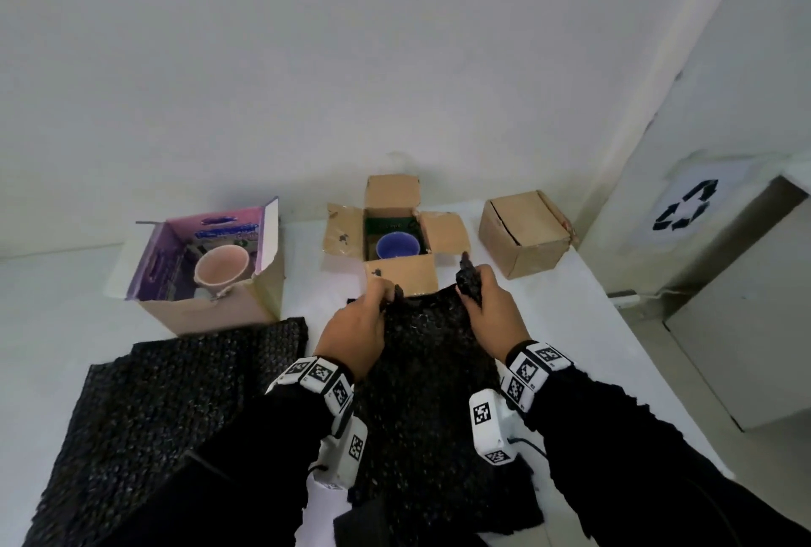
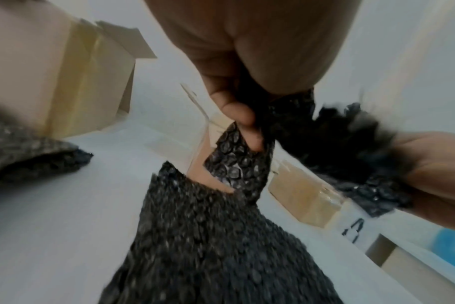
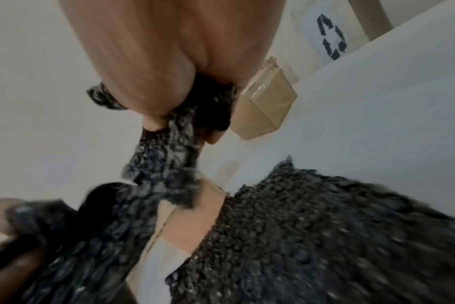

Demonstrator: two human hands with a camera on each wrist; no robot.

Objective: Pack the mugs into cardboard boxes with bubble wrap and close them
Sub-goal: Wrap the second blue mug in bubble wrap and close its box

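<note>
Both the left hand and the right hand pinch the far edge of the black bubble wrap sheet at lower centre; the open box holding the blue mug sits just above them, slightly nearer the left hand.

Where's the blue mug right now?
In the head view, the blue mug sits inside the open middle box at the table's far edge, between the purple-lined box on the left and the closed box on the right.
</note>
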